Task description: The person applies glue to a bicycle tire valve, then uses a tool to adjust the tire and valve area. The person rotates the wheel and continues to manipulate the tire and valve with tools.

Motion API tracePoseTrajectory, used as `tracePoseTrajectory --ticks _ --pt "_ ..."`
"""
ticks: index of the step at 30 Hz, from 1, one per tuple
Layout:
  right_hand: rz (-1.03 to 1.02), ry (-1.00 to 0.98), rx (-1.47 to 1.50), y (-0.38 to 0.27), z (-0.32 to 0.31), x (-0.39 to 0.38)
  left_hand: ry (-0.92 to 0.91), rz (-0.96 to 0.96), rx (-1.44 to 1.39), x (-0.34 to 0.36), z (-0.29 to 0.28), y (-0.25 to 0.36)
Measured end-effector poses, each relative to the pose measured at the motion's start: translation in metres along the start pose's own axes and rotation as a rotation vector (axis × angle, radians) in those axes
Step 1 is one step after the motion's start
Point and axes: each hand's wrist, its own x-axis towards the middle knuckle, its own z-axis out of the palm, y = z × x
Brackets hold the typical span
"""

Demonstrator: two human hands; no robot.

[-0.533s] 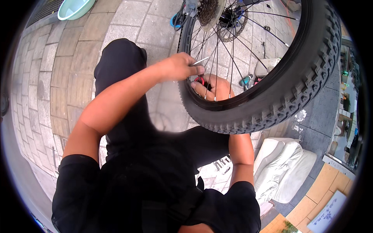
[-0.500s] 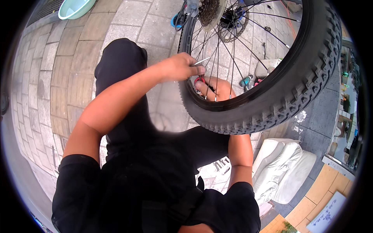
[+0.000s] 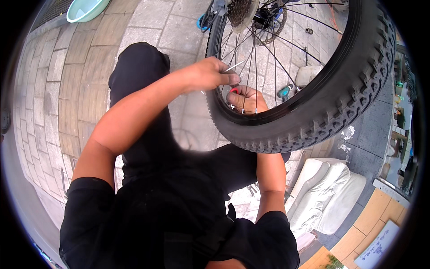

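Note:
A bicycle wheel (image 3: pixel 286 130) with a knobby black tyre stands at the upper right, with black spokes, a cassette (image 3: pixel 240 13) and a disc rotor (image 3: pixel 271 31). My left hand (image 3: pixel 212 74), at the wheel's left rim, is closed on a thin silver rod (image 3: pixel 234 67) that points up and right across the spokes; its other end is hidden in the fingers. Just below, my right hand (image 3: pixel 247 97) reaches from behind the wheel, its forearm passing beneath the tyre. Thumb and fingers pinch a small red tool (image 3: pixel 234 90), perhaps a spoke wrench, near the spoke ends by the rim.
A green-and-black power tool (image 3: pixel 284 91) lies on the paving beyond the spokes, near a pale container (image 3: pixel 308 75). White cushions (image 3: pixel 329 197) lie at the right. A mint-green basin (image 3: pixel 86 10) is at the top left. My bent knee (image 3: pixel 139 62) is left of the wheel.
The wheel has turned slightly, its lower spoke ends shifting left. My right hand has risen a little with the red tool, and its forearm has moved left. My left hand has hardly moved.

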Motion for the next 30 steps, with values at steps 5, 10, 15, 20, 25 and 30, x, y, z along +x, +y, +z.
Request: tracePoseTrajectory --ticks 5,10,15,20,25,30 --pt "-0.145 0.161 -0.172 -0.017 0.019 -0.012 0.037 -0.072 -0.064 -0.003 0.004 0.000" --pt "-0.324 0.310 -0.023 0.010 0.014 -0.013 0.042 0.005 -0.009 0.005 0.005 -0.009" --pt "-0.273 0.428 0.090 -0.024 0.024 -0.027 0.064 -0.023 0.012 -0.010 0.006 0.012" --pt "-0.384 0.410 -0.095 0.019 0.029 -0.014 0.026 -0.011 -0.006 -0.002 0.001 -0.001" --pt "-0.320 0.537 -0.307 0.008 0.042 -0.020 0.014 0.008 -0.027 -0.005 0.004 0.003" --pt "-0.298 0.511 -0.594 -0.011 0.038 -0.028 -0.004 -0.015 -0.009 -0.006 0.002 0.006"
